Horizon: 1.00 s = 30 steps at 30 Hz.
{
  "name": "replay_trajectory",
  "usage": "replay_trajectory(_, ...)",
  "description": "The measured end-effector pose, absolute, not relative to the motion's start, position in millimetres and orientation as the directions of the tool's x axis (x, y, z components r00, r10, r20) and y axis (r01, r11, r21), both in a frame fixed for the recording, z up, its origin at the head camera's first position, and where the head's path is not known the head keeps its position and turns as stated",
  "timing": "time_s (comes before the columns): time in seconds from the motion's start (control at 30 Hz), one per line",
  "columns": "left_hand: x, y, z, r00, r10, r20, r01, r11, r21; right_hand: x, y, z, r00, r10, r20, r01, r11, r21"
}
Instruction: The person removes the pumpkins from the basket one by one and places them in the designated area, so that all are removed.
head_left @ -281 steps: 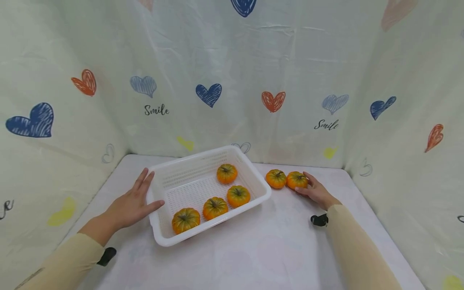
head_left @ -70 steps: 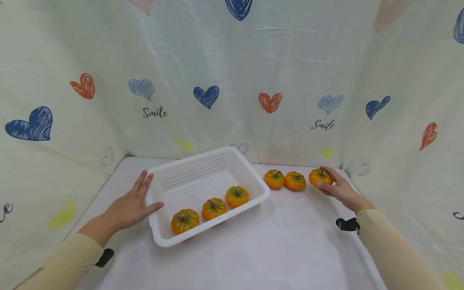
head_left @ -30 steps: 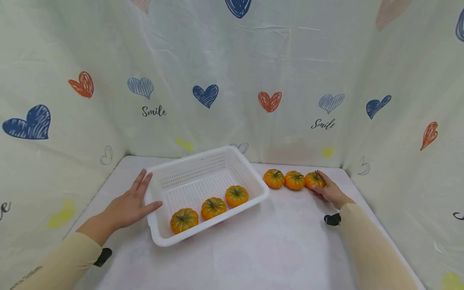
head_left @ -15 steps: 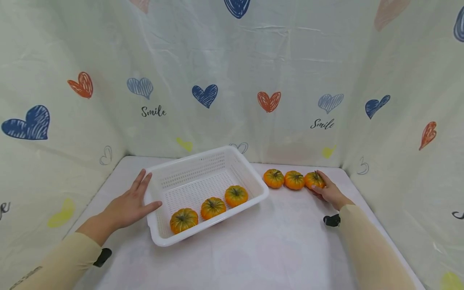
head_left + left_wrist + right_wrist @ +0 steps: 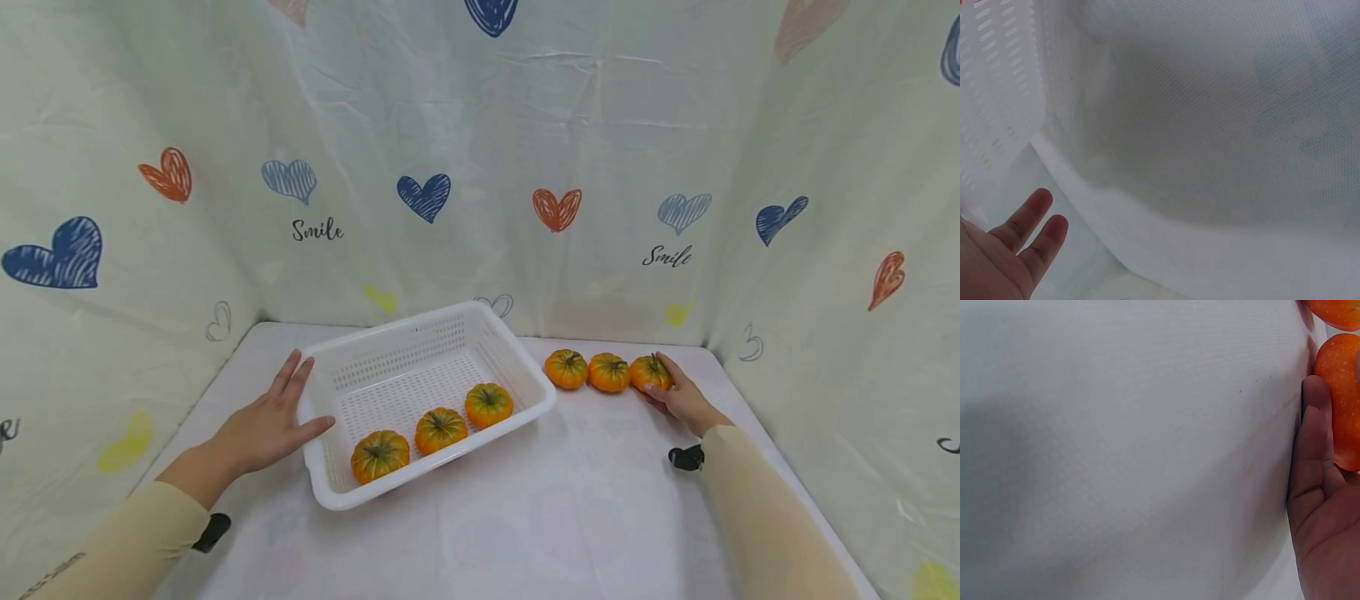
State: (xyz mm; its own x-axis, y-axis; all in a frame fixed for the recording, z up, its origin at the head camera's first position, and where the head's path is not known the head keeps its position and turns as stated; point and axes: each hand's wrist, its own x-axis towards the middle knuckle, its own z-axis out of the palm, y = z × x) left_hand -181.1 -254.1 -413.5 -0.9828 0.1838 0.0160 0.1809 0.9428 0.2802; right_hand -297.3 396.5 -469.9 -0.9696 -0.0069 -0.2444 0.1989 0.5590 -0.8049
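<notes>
My right hand (image 5: 684, 398) grips a small orange-and-green pumpkin (image 5: 648, 372), the rightmost of three in a row at the back of the table. In the right wrist view its fingers (image 5: 1312, 447) lie along the pumpkin's (image 5: 1342, 403) side, close over the cloth. To its left sit the middle pumpkin (image 5: 609, 372) and the left one (image 5: 566, 369). My left hand (image 5: 262, 427) is spread at the left rim of a white plastic basket (image 5: 318, 467), fingers straight. Inside the basket, three more pumpkins line the near side: a left one (image 5: 380, 457), a middle one (image 5: 441, 431) and a right one (image 5: 489, 405).
A white cloth covers the table (image 5: 540, 517). Behind it and along both sides hangs a pale curtain (image 5: 480, 117) printed with hearts. The basket stands at an angle left of the pumpkin row, its right corner close to the leftmost pumpkin there.
Since the oldest frame, the back pumpkin has left the basket. My right hand carried it right, then brought it leftward to the row's end. The last half second shows hardly any movement; the left hand stayed put.
</notes>
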Motion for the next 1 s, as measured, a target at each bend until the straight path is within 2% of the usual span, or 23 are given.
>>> replay_trajectory(1.0, -180.3, -252.2, -411.1, -0.982, 0.186, 0.017, 0.183, 0.942, 0.282, -295.5, 398.2, -469.6, -0.962, 0.013, -0.274, 0.241, 0.52, -0.819)
